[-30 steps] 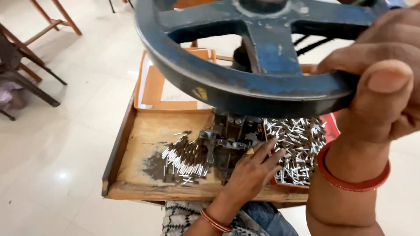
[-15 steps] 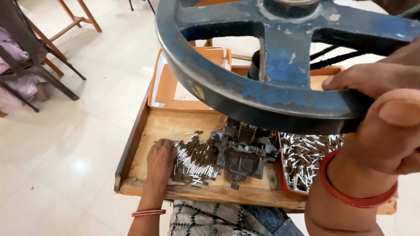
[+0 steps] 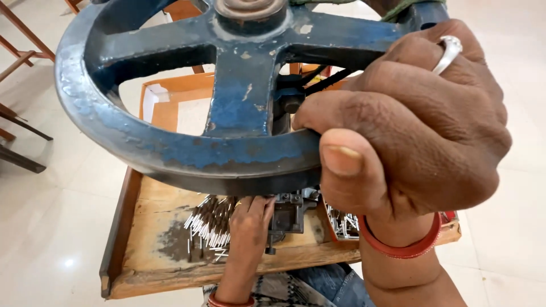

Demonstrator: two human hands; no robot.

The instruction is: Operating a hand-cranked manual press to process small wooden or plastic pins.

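My right hand (image 3: 409, 125) grips blue handwheel (image 3: 187, 108) rim; my left hand (image 3: 250, 219) flat on small metal pins (image 3: 207, 224), wooden tray (image 3: 148, 227).

Large blue-painted cast-iron spoked handwheel (image 3: 227, 108), paint chipped, rim worn; lies tilted above the wooden tray-like surface (image 3: 148, 227), spanning its far half. Pile of thin silver metal pins (image 3: 207, 224) heaped loosely at mid-surface, near the front edge.

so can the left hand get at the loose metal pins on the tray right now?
Probably yes: the left hand already rests beside the metal pins on the wooden tray, below the blue wheel, with nothing between them.
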